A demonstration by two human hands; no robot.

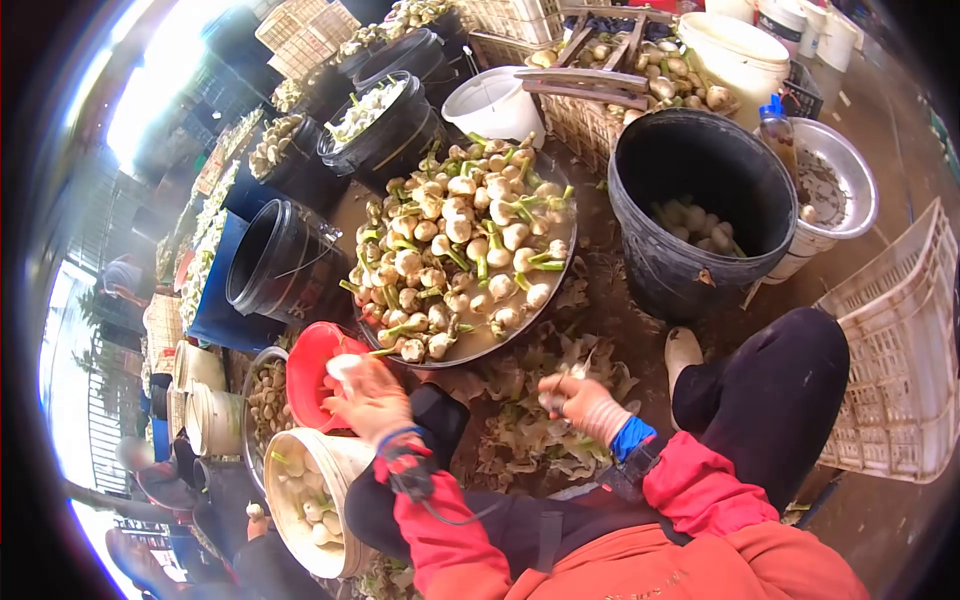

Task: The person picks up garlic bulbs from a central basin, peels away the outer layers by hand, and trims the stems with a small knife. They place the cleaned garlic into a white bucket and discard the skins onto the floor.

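My left hand [375, 400] is closed round a pale garlic bulb [348, 368], held over the rim of a red bucket [305, 375]. My right hand [590, 402] is closed over the floor scraps; a small greyish thing shows at its fingertips, too blurred to name. In front of both hands, a wide round tub [573, 235] carries a heap of fresh garlic bulbs [460, 230] with short green stems. By my left forearm, a cream bucket [350, 455] holds several trimmed white bulbs [318, 515].
Peeled leaves and skins [550, 430] litter the floor between my legs. A black bucket [690, 285] with some bulbs stands front right, near a metal basin [855, 185] and a bottle [776, 130]. A plastic crate [895, 350] leans at my right. Another person's hand [257, 522] shows lower left.
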